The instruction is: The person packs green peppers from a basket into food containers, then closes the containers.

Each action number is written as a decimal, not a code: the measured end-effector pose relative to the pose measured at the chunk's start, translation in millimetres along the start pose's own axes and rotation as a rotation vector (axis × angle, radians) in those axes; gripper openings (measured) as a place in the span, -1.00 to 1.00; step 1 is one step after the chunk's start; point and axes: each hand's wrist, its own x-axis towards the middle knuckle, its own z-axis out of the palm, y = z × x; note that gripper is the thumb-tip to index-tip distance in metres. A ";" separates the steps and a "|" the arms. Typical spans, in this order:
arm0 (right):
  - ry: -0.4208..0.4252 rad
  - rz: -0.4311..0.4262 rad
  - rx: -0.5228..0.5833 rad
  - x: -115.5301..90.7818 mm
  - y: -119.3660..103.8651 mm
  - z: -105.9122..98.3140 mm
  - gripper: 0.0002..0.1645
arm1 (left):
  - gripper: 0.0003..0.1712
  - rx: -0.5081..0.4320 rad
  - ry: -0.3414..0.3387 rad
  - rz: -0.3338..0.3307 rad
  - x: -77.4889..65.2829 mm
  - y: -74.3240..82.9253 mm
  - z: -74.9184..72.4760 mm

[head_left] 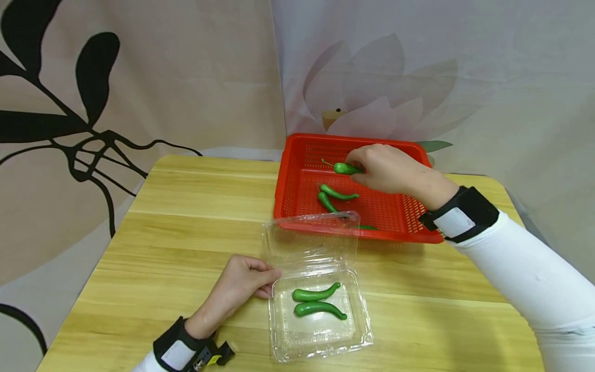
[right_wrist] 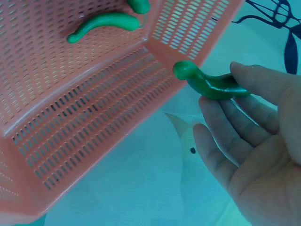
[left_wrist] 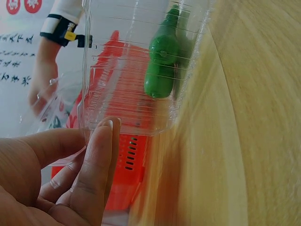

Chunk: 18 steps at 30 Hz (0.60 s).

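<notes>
My right hand (head_left: 390,168) pinches a green chili pepper (head_left: 345,169) between thumb and fingers, over the back part of a red plastic basket (head_left: 281,186). Its curved body shows in the right wrist view, the pepper's end (right_wrist: 183,70) pointing toward the basket side. Several more green peppers (head_left: 338,193) lie on the basket floor. My left hand (head_left: 244,281) grips the left rim of a clear plastic clamshell box (head_left: 275,330), near its hinge. Two green peppers (head_left: 318,309) lie side by side in the box's lower half. The raised lid (head_left: 309,245) tilts back, overlapping the basket's front edge.
A light wooden table (head_left: 186,217) holds the box and the basket. Behind it hangs a curtain (head_left: 209,77) printed with dark leaves and a pale lotus. Both wrists wear black straps (head_left: 460,214) with cameras.
</notes>
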 end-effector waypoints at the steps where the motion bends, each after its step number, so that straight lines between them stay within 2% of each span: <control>1: 0.007 -0.002 0.004 -1.3 -1.4 -0.9 -0.92 | -0.78 -0.001 0.000 -0.002 -0.4 0.4 0.0; 12: 0.127 -0.024 -0.003 -18.6 -13.6 -10.0 -0.82 | -0.77 0.007 -0.002 0.004 -0.3 -1.2 -0.6; 18: 0.250 -0.092 -0.017 -30.6 -21.0 -13.0 -0.70 | -0.77 -0.004 -0.008 0.010 0.2 -0.6 0.0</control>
